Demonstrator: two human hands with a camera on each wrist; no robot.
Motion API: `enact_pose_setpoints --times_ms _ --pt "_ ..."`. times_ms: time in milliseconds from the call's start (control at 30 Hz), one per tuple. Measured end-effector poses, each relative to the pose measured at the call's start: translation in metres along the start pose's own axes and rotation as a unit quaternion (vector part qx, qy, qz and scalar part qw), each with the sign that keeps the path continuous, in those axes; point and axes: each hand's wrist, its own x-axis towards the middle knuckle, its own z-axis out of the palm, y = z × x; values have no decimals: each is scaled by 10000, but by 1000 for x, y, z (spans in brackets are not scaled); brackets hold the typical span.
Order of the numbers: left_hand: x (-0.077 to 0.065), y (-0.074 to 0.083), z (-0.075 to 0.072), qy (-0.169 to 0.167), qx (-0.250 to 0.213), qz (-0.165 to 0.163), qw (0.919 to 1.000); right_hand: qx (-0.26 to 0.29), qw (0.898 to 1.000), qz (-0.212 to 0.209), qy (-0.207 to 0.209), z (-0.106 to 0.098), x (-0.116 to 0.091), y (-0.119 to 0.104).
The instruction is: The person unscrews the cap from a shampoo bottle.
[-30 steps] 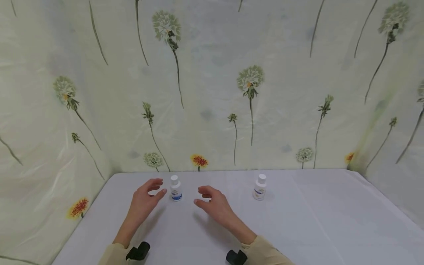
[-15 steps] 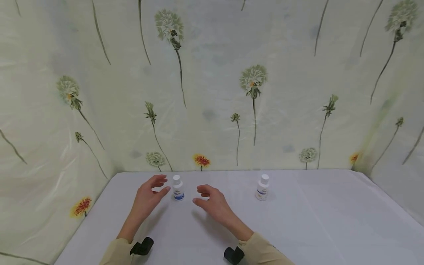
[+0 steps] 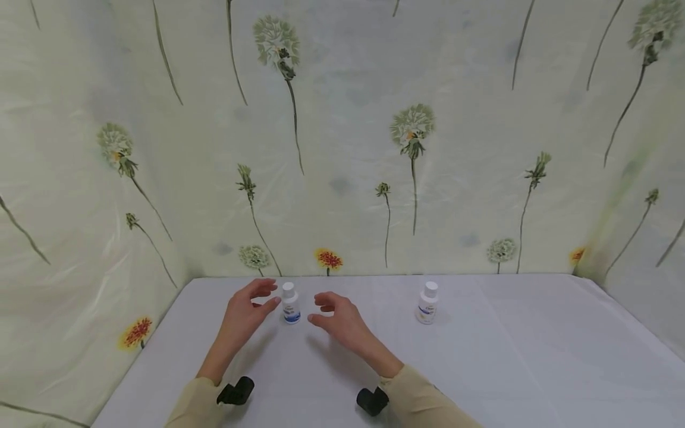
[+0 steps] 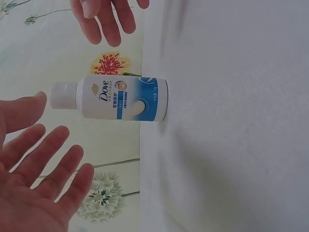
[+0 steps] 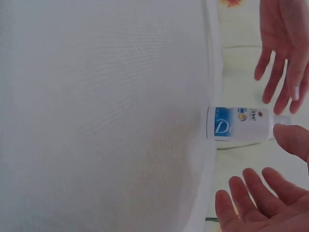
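Observation:
A small white Dove bottle [image 3: 291,304] with a blue lower label and white cap stands upright on the table between my hands. Left of it is my left hand [image 3: 243,312], fingers loosely bent and thumb tip close to the bottle. My right hand [image 3: 342,321] hovers on the other side, a wider gap away, its fingers relaxed and holding nothing. In the left wrist view the bottle's label [image 4: 128,99] is plainly readable as Dove. The right wrist view has the same bottle [image 5: 239,124] with both hands around it, thumb overlapping the cap.
A second small white bottle [image 3: 427,304] with a blue-marked label stands upright farther right. A white cloth covers the table [image 3: 514,356]. Behind and at the sides hangs a curtain [image 3: 342,148] printed with dandelions. Black wrist cameras [image 3: 237,391] sit on both sleeves.
Both hands have come closer to the bottle between them, the right hand moving leftward and the left hand slightly rightward. The head view has shifted a little. Both bottles stay in place.

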Motion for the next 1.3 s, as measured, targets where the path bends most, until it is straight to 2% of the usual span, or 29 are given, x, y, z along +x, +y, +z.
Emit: enact_pose_setpoints --times_ms 233,633,1167,1300 --pt "4 3 -2 -134 -68 -124 9998 286 9994 -138 -113 6 8 2" --pt "10 1 2 -191 -264 -22 9995 399 9991 -91 -51 19 19 5" --pt "14 -3 2 -203 -546 55 9983 297 9995 38 -106 28 29 6" --pt "16 -2 5 -313 -628 43 9975 292 9994 98 -124 29 32 6"
